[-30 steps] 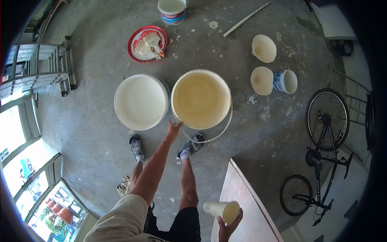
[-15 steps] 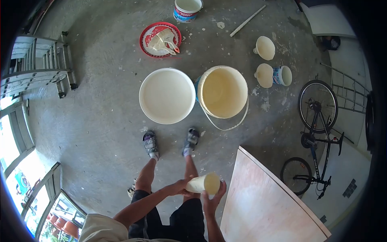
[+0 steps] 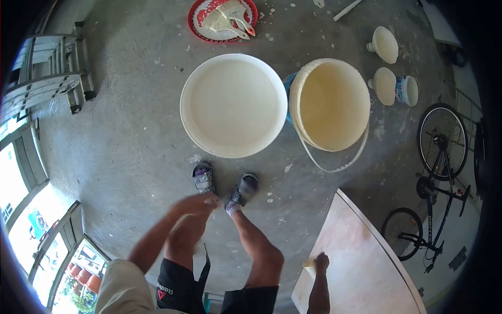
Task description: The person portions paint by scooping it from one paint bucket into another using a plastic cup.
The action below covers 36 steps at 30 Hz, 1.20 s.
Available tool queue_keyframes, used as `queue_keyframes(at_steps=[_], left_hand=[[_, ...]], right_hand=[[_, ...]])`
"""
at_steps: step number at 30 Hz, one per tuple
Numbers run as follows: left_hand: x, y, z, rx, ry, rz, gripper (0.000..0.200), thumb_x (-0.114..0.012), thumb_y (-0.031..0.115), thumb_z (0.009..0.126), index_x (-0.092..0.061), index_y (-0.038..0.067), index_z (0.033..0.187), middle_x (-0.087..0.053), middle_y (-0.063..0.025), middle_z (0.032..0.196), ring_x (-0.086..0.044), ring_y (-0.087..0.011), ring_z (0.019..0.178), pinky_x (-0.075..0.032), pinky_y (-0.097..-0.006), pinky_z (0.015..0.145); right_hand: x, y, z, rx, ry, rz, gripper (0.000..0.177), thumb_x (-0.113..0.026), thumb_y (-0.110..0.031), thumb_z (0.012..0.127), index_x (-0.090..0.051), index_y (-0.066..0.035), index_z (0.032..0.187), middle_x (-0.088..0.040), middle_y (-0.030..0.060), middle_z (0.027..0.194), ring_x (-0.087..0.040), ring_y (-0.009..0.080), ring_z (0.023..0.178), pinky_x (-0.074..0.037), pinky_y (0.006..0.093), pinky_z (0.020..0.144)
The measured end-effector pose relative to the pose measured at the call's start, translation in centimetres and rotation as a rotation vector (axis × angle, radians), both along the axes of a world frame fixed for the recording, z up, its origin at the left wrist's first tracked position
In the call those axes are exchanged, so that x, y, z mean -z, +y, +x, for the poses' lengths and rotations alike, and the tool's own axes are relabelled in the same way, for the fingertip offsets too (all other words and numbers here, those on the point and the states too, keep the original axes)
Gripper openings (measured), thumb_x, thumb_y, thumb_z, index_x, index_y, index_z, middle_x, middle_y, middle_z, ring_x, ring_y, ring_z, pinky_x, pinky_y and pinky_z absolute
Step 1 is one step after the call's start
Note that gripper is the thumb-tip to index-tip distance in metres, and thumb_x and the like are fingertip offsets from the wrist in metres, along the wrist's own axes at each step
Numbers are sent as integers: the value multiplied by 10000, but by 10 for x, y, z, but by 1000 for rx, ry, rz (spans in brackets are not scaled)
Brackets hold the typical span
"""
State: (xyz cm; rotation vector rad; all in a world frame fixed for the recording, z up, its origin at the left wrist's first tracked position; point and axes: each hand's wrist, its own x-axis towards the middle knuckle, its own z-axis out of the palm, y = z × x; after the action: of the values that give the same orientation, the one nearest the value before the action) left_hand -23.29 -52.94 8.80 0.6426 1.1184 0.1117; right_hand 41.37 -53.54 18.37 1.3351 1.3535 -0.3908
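My right hand is closed on the edge of a cream-coloured cup, low on my right over the pale board. Much of the cup is hidden by the hand and arm. My left hand hangs in front of my left knee, above the sandals, smeared by motion so that its fingers cannot be made out. Ahead of my feet stands a wide white bucket of off-white liquid. Beside it, on the right, is a tilted-looking bucket with a cream-coated inside and its handle hanging down.
A pinkish board leans at my right. Farther off lie a red tray with brushes, a white stick, two cream funnel-shaped pieces and a small pail. A ladder is left, a bicycle right.
The cup was between both hands before my lap; now only my right hand has it, farther right over the board. My left hand let go and moved left. My view sits lower and closer.
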Motion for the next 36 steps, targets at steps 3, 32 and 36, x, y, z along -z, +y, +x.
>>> queue_keyframes(at_steps=[3, 32, 36], left_hand=[[62, -45, -123, -4, 490, 248, 452, -472, 396, 988, -563, 51, 1266, -575, -173, 1283, -531, -331, 1202, -395, -400, 1030], [69, 220, -125, -1433, 833, 528, 623, -224, 533, 1002, -553, 56, 1231, -651, -147, 1127, -607, -327, 1034, -429, -412, 924], [58, 220, -122, -1379, 939, 495, 610, -222, 520, 1000, -593, 66, 1169, -674, -181, 1060, -608, -390, 1033, -433, -456, 905]], right_hand=[[48, 6, -3, 595, -97, 495, 250, -603, -161, 761, -559, 22, 926, -671, 252, 862, -672, 411, 812, -543, 513, 704], [75, 324, -549, -735, 1399, 941, 130, -640, -126, 782, -515, -98, 762, -583, 70, 594, -577, 241, 468, -453, 354, 443], [100, 318, -568, -918, 1364, 872, 142, -636, -135, 791, -502, -106, 757, -554, 61, 574, -587, 231, 492, -468, 354, 449]])
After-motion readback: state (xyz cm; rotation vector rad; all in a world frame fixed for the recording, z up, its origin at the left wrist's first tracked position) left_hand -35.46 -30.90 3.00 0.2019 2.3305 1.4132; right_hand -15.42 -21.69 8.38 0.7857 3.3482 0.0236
